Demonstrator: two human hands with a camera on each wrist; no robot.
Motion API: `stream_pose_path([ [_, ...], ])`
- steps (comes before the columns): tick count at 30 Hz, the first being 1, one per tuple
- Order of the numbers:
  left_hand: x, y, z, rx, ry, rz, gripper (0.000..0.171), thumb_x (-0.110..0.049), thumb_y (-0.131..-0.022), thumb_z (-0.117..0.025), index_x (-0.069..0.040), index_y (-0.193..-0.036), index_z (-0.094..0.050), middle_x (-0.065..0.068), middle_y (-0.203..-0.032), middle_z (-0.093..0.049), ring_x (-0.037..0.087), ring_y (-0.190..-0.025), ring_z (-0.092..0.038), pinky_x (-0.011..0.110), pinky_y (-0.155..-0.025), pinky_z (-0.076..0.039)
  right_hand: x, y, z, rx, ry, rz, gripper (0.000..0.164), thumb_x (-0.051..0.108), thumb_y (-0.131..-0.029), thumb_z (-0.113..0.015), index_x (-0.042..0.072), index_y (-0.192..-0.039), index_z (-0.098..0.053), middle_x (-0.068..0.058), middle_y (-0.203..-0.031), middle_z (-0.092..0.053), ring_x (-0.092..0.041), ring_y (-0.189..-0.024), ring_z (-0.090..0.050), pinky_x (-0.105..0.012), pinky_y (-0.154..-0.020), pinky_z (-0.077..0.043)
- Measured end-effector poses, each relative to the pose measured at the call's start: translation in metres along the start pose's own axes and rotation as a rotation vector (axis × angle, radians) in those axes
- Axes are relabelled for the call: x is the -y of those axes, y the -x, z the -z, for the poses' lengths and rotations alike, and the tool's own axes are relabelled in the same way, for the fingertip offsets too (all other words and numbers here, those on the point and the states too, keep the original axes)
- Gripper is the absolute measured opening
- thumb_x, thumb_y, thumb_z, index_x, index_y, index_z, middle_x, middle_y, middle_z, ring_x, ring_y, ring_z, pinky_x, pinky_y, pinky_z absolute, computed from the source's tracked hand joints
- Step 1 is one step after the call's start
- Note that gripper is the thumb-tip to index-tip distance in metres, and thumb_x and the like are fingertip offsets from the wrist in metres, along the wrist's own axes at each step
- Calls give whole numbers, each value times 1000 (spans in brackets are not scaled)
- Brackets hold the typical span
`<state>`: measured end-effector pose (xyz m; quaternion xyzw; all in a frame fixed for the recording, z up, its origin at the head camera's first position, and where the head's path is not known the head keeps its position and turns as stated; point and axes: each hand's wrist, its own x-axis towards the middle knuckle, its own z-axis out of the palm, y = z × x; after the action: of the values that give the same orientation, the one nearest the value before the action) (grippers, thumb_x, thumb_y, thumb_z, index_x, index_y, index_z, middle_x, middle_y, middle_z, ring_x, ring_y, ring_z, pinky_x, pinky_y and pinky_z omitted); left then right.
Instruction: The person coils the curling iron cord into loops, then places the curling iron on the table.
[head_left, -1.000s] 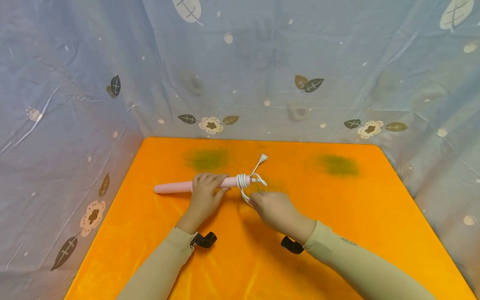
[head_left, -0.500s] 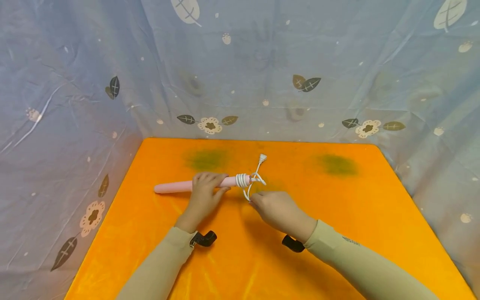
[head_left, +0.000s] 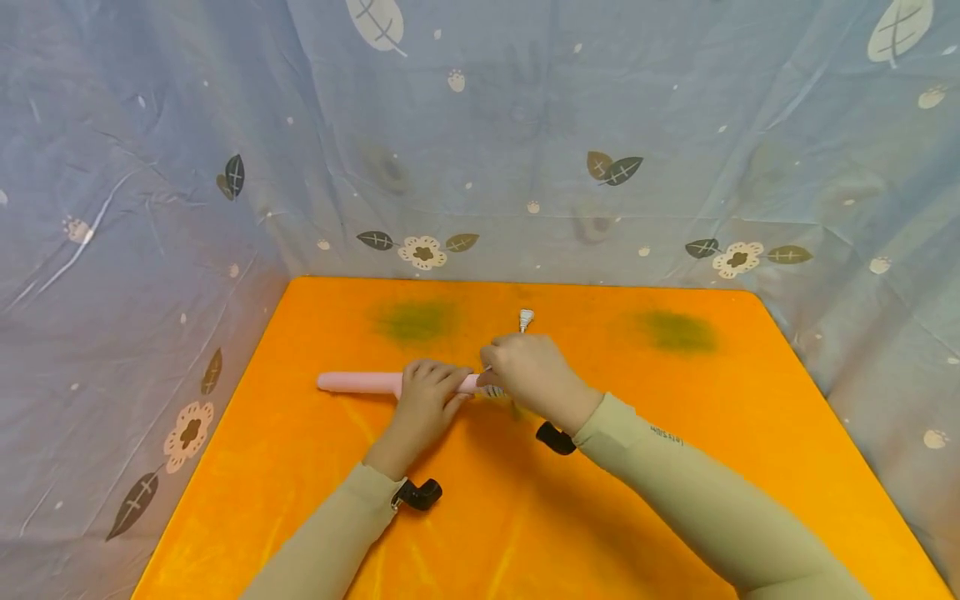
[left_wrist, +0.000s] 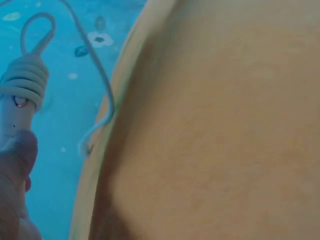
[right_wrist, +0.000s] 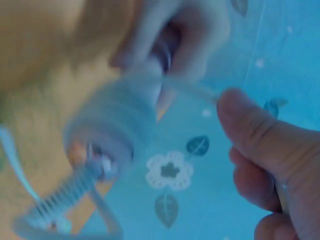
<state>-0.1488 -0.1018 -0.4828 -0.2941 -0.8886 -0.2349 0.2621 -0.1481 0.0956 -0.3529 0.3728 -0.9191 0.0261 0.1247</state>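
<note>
A long pink hair iron [head_left: 360, 382] lies crosswise in the head view. My left hand [head_left: 427, 400] grips its handle; in the left wrist view the thumb lies along it below the coils. White cord [left_wrist: 25, 80] is wound in several turns round the handle's end, where a ribbed sleeve [right_wrist: 62, 197] leads out into a loop. My right hand [head_left: 540, 375] is over that end and hides most of the coils from above. Its thumb and fingers pinch the cord, which runs taut from the coils in the right wrist view. The plug [head_left: 526, 319] sticks out beyond the right hand.
An orange-covered table [head_left: 637, 500] lies under both hands, with two greenish patches toward its back. Blue-grey patterned curtain [head_left: 495, 150] hangs behind it and at both sides. A black wrist mount [head_left: 420, 495] sits below each hand.
My right hand has moved from below the handle's end up and over it, carrying the pinched cord. The left hand and the hair iron have shifted slightly right and toward me.
</note>
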Motion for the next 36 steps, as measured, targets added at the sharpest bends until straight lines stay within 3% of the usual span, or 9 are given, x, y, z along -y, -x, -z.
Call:
stream_pose_path([
  [8,3,3,-3,1,-9,-19,36,-25,-85,-76,-14,-118,-70,3,-108,-67,26,-99,-54,48,-94,-32,-24,-12,2,100,-129,-72,17,37,-84,-74,21,-80,-69,10,-77,-63,-5,-63,-57,-24,-53,-47],
  [15,2,0,0,-38,35,-5,38,-26,-82,-77,-12,-117,-70,3,-109,-68,27,-100,-54,49,-94,-31,-38,-5,8,48,-149,-66,19,38,-83,-74,23,-75,-67,12,-72,-60,-3,-57,-51,-24,-49,-43],
  [20,1,-2,2,-13,54,5,38,-27,-84,-75,-13,-118,-69,3,-111,-68,26,-102,-54,48,-95,-30,-44,1,12,43,-169,-56,17,39,-82,-75,25,-75,-68,15,-71,-61,-1,-55,-50,-24,-50,-43],
  [30,-1,-1,5,-3,56,-16,38,-24,-82,-78,-12,-117,-70,3,-109,-68,26,-99,-54,48,-93,-31,-48,-4,4,1,-160,43,12,33,-88,-71,22,-82,-71,10,-78,-60,-5,-66,-53,-23,-57,-46],
  [36,-3,1,4,-10,50,-45,37,-23,-83,-78,-12,-117,-70,3,-109,-67,25,-99,-54,48,-93,-32,-58,-9,-8,12,-242,-32,15,36,-88,-69,21,-85,-72,11,-80,-62,-5,-68,-56,-25,-60,-48],
])
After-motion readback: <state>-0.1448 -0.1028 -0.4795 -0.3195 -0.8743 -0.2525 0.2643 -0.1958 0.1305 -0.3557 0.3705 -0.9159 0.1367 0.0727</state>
